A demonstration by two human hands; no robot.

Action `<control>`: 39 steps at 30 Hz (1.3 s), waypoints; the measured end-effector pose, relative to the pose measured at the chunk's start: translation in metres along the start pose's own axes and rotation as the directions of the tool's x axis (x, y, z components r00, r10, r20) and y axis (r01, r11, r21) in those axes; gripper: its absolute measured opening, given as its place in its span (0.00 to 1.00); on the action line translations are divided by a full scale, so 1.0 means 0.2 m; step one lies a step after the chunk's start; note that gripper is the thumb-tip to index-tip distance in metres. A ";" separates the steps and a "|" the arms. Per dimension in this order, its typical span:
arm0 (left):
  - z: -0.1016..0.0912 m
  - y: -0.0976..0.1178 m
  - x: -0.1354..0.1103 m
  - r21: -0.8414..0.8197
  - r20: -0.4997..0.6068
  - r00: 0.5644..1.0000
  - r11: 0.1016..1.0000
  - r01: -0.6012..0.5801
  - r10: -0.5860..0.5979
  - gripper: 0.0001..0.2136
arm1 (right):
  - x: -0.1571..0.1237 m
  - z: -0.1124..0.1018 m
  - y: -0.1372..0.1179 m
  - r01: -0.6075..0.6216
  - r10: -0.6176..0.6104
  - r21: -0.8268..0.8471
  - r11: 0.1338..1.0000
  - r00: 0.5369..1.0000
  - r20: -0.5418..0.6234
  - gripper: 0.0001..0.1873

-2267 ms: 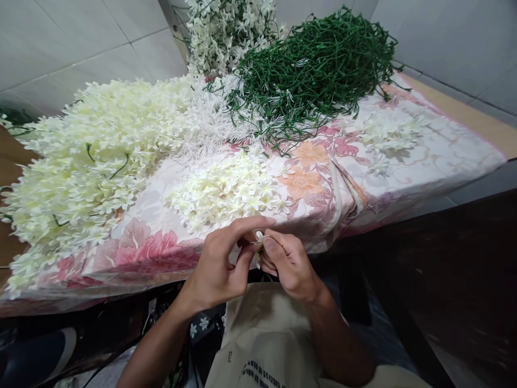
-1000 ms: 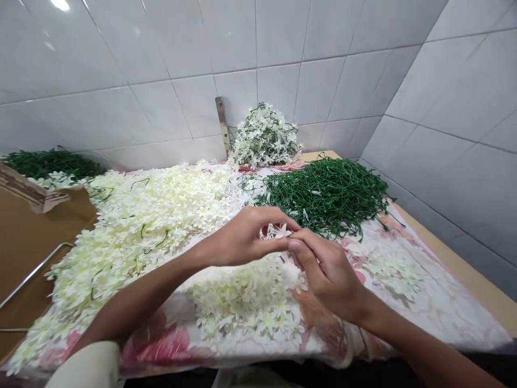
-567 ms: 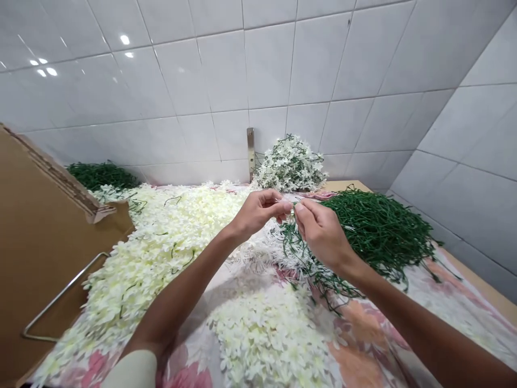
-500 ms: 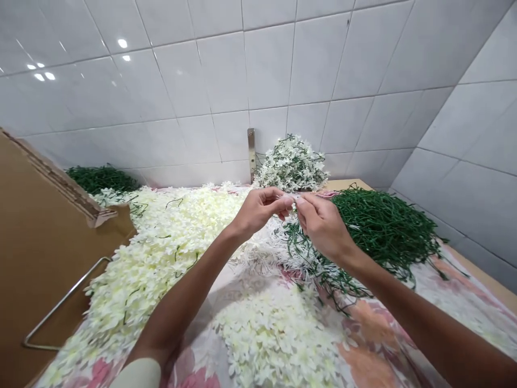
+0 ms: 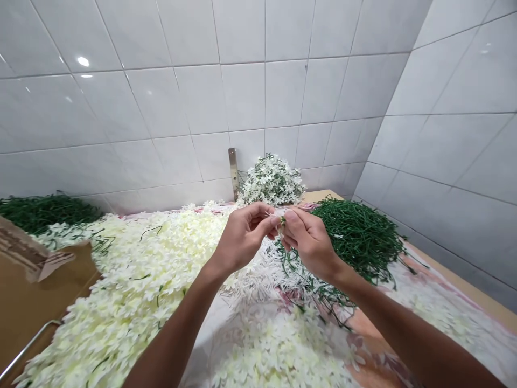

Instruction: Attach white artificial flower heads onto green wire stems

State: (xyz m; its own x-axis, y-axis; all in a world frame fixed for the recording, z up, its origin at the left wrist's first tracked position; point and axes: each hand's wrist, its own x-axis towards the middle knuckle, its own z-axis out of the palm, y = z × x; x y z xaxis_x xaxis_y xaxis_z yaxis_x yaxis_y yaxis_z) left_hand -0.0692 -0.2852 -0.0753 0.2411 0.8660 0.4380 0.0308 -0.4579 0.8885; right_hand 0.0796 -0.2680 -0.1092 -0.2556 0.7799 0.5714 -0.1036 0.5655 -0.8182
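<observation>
Both my hands meet in mid-air above the middle of the table, fingertips close together. My left hand (image 5: 246, 234) is closed in a pinch, with thin white strands (image 5: 270, 215) showing at its fingertips. My right hand (image 5: 309, 240) pinches a small artificial flower piece (image 5: 283, 221), green with a pale part below; the fingers hide most of it. Beneath the hands lies a heap of thin white strands (image 5: 256, 280). Beside my right hand is a pile of green artificial stems (image 5: 359, 231). Loose cream-white flower heads (image 5: 169, 253) spread out to the left.
More flower heads (image 5: 283, 345) lie at the front. Against the tiled wall (image 5: 242, 97) stand a bunch of white flowers with green stems (image 5: 270, 180) and a metal strip (image 5: 233, 175). Green stems (image 5: 48, 213) and a cardboard box (image 5: 48, 302) are at left. A floral cloth (image 5: 375, 328) covers the table.
The view has turned to the right and slightly up. My hands stay together at the fingertips; the green bit between them now shows more clearly.
</observation>
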 end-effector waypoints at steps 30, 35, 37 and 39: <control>0.06 -0.03 -0.01 0.114 -0.150 0.983 0.989 -0.093 0.109 0.06 | 0.00 0.02 0.01 0.010 -0.010 -0.012 1.000 1.000 0.004 0.20; 0.03 0.00 -0.01 0.117 -0.131 0.988 0.991 -0.069 0.084 0.07 | 0.03 -0.02 -0.04 -0.035 0.032 0.023 0.999 0.995 0.091 0.21; 0.02 0.02 -0.01 0.130 -0.140 0.987 0.990 -0.063 0.082 0.07 | 0.04 -0.04 -0.06 -0.042 0.035 0.046 0.998 0.990 0.135 0.21; 0.02 0.03 -0.02 0.140 -0.152 0.985 0.988 -0.061 0.082 0.07 | 0.04 -0.06 -0.09 -0.042 0.037 0.029 0.999 0.988 0.150 0.19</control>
State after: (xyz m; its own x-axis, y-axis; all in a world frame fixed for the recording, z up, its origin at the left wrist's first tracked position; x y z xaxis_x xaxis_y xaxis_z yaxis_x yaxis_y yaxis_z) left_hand -0.0662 -0.2925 -0.0723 0.0929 0.8460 0.5250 0.1520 -0.5332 0.8322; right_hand 0.0916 -0.2681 -0.0893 -0.4009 0.7510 0.5248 -0.1208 0.5245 -0.8428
